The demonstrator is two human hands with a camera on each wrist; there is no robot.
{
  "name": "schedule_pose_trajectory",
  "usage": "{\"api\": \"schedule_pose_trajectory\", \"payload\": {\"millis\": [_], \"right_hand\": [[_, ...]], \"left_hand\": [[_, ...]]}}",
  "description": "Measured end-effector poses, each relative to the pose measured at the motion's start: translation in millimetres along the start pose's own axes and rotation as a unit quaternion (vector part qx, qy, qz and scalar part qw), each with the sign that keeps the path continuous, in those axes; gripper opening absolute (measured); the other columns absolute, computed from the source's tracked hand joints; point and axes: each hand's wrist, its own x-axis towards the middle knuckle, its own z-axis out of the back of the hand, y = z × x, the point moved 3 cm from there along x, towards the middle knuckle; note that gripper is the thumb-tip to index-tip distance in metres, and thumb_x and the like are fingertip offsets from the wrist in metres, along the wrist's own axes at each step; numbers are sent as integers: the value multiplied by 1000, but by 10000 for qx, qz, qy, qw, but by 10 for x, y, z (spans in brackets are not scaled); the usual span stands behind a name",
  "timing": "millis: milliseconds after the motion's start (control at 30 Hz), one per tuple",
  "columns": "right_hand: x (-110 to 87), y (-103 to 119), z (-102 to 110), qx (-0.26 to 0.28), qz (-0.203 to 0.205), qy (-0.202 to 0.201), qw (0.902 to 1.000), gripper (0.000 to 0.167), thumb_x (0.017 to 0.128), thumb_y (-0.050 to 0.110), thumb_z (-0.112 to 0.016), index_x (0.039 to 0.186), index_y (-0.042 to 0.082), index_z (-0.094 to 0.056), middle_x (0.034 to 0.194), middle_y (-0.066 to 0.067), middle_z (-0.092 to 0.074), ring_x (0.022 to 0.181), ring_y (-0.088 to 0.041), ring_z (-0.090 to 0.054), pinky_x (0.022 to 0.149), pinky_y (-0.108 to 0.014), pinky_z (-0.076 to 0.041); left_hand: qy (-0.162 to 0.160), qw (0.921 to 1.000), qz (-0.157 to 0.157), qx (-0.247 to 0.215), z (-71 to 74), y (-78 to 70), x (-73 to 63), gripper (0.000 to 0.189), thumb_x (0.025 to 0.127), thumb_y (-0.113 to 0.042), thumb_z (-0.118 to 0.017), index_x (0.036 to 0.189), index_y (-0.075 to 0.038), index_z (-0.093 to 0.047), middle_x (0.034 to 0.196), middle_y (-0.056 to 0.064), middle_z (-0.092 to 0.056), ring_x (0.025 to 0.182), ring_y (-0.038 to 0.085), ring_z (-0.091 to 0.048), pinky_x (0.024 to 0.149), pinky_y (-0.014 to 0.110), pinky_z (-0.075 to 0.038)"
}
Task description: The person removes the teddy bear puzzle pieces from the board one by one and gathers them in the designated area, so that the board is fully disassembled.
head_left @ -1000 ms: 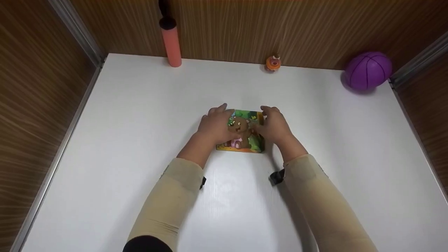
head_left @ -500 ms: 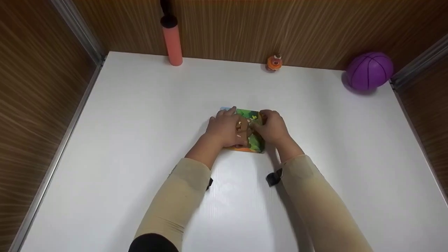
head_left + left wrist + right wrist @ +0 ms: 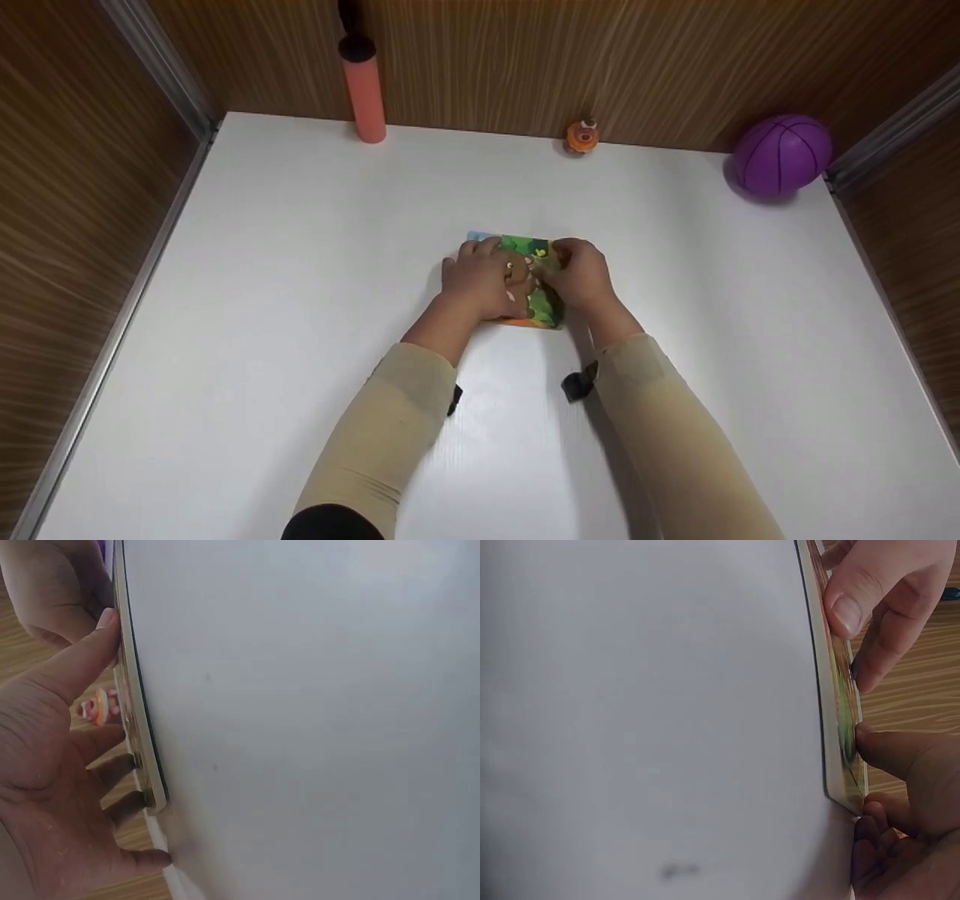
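A flat board [image 3: 546,304] with a bear picture on a green background, like a children's puzzle board, lies on the white table. Over its left half spreads my left hand [image 3: 478,283], covering part of the bear. In the left wrist view, the left thumb [image 3: 94,652] and fingers rest on the board's upper face. My right hand [image 3: 581,277] is at the right edge, thumb on top and fingers curled at the side. The right wrist view shows its thumb [image 3: 889,752] on the board [image 3: 844,720] and the fingers tucked at the corner.
Along the back of the table [image 3: 262,300] stand a pink cylinder with a black top [image 3: 365,97], a small orange figure [image 3: 582,137] and a purple ball [image 3: 781,155]. Wood-grain panels [image 3: 480,60] enclose the back and sides.
My left hand has slid right over the board, uncovering its upper left corner and covering more of the bear. The right fingers have curled in at the right edge. The board stays in place.
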Motion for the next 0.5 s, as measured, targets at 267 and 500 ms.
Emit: {"api": "schedule_pose_trajectory", "payload": {"millis": [267, 500], "right_hand": [[-11, -12, 5, 476, -250, 8, 9986, 55, 97, 16, -78, 143, -6, -56, 135, -21, -59, 124, -30, -55, 106, -43, -52], [3, 5, 22, 586, -453, 88, 9972, 56, 95, 14, -80, 142, -6, -57, 137, -21, -56, 125, -30, -55, 105, -43, -53]], "left_hand": [[26, 9997, 222, -89, 8, 6, -8, 104, 76, -65, -89, 162, -23, -45, 173, 1, -25, 156, 33, -22, 118, 56, -30], [180, 9995, 243, -133, -6, -10, -4, 104, 79, -62, -88, 164, -23, -42, 175, 1, -19, 158, 33, -17, 121, 58, -24]]}}
